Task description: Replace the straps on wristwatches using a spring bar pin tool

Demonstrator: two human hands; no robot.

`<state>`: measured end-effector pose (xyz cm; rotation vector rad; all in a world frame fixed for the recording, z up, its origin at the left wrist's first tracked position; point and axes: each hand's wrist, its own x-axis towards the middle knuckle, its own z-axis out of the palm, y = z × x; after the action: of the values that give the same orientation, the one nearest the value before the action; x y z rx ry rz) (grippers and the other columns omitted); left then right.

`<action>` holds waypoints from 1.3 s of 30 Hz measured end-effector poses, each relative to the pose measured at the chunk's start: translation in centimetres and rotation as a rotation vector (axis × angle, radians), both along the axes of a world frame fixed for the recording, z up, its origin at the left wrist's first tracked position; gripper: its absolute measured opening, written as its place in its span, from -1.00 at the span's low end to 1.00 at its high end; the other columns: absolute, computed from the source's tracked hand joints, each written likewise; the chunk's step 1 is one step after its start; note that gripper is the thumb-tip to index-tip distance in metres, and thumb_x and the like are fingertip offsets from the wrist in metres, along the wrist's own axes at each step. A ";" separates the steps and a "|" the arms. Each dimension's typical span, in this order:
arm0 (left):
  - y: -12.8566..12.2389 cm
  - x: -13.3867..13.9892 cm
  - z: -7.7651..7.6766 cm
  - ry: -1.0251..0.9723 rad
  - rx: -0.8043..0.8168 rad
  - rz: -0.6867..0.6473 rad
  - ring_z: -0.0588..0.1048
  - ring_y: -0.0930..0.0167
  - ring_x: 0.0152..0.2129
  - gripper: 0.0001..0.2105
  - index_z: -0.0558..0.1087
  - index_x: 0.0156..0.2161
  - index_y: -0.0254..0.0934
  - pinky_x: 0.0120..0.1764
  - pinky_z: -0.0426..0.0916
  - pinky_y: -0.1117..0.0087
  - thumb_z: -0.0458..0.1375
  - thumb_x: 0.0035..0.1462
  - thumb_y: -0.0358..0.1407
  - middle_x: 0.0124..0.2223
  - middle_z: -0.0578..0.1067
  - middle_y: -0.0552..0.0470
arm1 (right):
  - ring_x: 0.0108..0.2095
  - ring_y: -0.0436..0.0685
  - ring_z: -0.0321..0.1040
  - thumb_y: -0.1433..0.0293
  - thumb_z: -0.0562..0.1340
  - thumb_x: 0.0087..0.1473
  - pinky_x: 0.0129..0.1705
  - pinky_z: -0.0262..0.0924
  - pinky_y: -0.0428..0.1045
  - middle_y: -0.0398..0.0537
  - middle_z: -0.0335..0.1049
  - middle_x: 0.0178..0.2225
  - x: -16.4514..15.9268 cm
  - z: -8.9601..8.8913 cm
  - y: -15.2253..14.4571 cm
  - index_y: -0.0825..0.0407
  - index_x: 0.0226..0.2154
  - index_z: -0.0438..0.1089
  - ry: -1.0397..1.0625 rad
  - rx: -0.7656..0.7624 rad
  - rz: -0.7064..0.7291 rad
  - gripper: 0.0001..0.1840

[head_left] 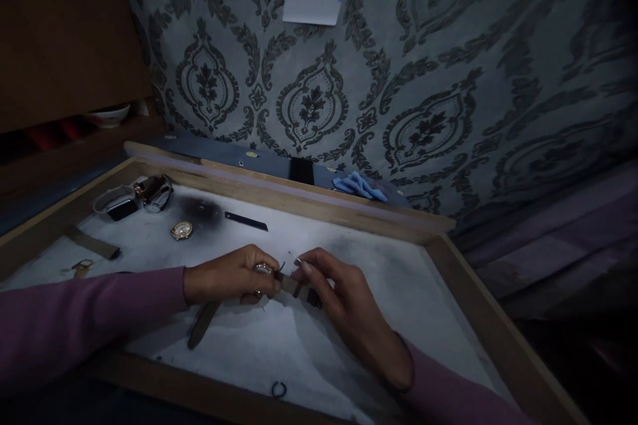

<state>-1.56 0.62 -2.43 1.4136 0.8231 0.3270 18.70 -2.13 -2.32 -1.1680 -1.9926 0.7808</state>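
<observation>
My left hand is closed on a wristwatch, its round case partly covered by the fingers. A dull olive strap sticks out from the case toward my right hand. Another strap length slants down below the left wrist; whether it joins the watch is hidden. The right thumb and forefinger pinch a thin, shiny sliver just above the strap, too small to name. The lower right fingers are near the strap's dark end, and I cannot tell if they grip it.
On the white board in a wooden frame lie a gold watch face, a dark blade, a loose strap, a smartwatch, and a black ring. Beyond the rim are a blue cloth and a black object.
</observation>
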 end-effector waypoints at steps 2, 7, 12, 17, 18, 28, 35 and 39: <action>0.0 0.0 0.0 0.005 -0.001 0.002 0.12 0.56 -0.71 -0.84 0.31 -0.51 -0.28 -0.59 -0.02 0.49 0.12 0.00 -0.26 -0.67 0.21 0.24 | -0.55 0.01 0.30 0.35 0.04 0.27 -0.50 0.12 -0.10 -0.12 0.42 -0.53 -0.1 0.1 -0.1 0.05 -0.38 0.40 -0.055 0.046 0.022 -0.71; -0.1 0.1 0.1 0.000 -0.005 0.015 0.14 0.56 -0.70 -0.87 0.34 -0.50 -0.30 -0.59 -0.01 0.50 0.11 -0.02 -0.28 -0.65 0.22 0.23 | -0.58 0.00 0.26 0.35 0.03 0.28 -0.51 0.08 -0.10 -0.13 0.38 -0.56 0.0 -0.1 -0.2 0.07 -0.34 0.45 -0.094 0.039 0.056 -0.68; -0.1 0.2 0.3 -0.010 -0.029 0.033 0.13 0.57 -0.70 -0.88 0.34 -0.50 -0.30 -0.58 0.00 0.50 0.12 -0.04 -0.29 -0.65 0.20 0.23 | -0.61 -0.02 0.21 0.35 0.01 0.29 -0.51 0.06 -0.10 -0.14 0.35 -0.58 0.1 -0.4 -0.2 0.08 -0.37 0.45 -0.128 0.051 0.086 -0.64; -0.1 0.3 0.5 -0.020 -0.047 0.032 0.14 0.57 -0.69 -0.86 0.33 -0.51 -0.30 -0.58 0.01 0.51 0.12 -0.04 -0.27 -0.64 0.21 0.23 | -0.61 -0.03 0.21 0.35 0.00 0.29 -0.52 0.06 -0.10 -0.15 0.34 -0.59 0.0 -0.3 -0.2 0.08 -0.39 0.44 -0.137 0.041 0.098 -0.63; -0.1 0.3 0.5 -0.023 -0.052 0.032 0.13 0.57 -0.69 -0.86 0.33 -0.51 -0.29 -0.58 0.01 0.51 0.13 -0.04 -0.27 -0.63 0.20 0.24 | -0.61 -0.02 0.21 0.34 0.00 0.28 -0.52 0.06 -0.10 -0.15 0.34 -0.59 0.0 -0.3 -0.2 0.08 -0.39 0.44 -0.139 0.041 0.098 -0.63; -0.1 0.2 0.5 -0.041 -0.045 0.025 0.13 0.58 -0.69 -0.87 0.34 -0.50 -0.30 -0.58 0.00 0.51 0.12 -0.02 -0.28 -0.63 0.21 0.24 | -0.60 -0.01 0.30 0.40 0.04 0.26 -0.52 0.09 -0.09 -0.15 0.41 -0.57 0.0 0.0 -0.2 0.06 -0.31 0.48 -0.146 0.064 0.104 -0.69; -0.2 0.2 0.9 -0.026 -0.041 0.024 0.12 0.57 -0.69 -0.86 0.33 -0.52 -0.30 -0.58 0.01 0.52 0.12 -0.03 -0.29 -0.65 0.21 0.23 | -0.58 0.00 0.32 0.42 0.07 0.24 -0.51 0.10 -0.10 -0.13 0.44 -0.55 0.0 0.0 -0.2 0.07 -0.31 0.49 -0.134 0.048 0.105 -0.72; -0.2 0.2 1.0 -0.009 -0.046 0.027 0.12 0.57 -0.70 -0.86 0.34 -0.51 -0.30 -0.60 -0.01 0.52 0.12 -0.03 -0.28 -0.65 0.20 0.24 | -0.59 0.00 0.31 0.41 0.07 0.24 -0.51 0.10 -0.10 -0.14 0.43 -0.56 0.1 -0.2 -0.3 0.07 -0.29 0.49 -0.135 0.048 0.104 -0.72</action>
<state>-1.37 0.43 -1.42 1.3587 0.8385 0.3329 18.82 -2.46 -2.51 -1.1226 -2.1862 0.7182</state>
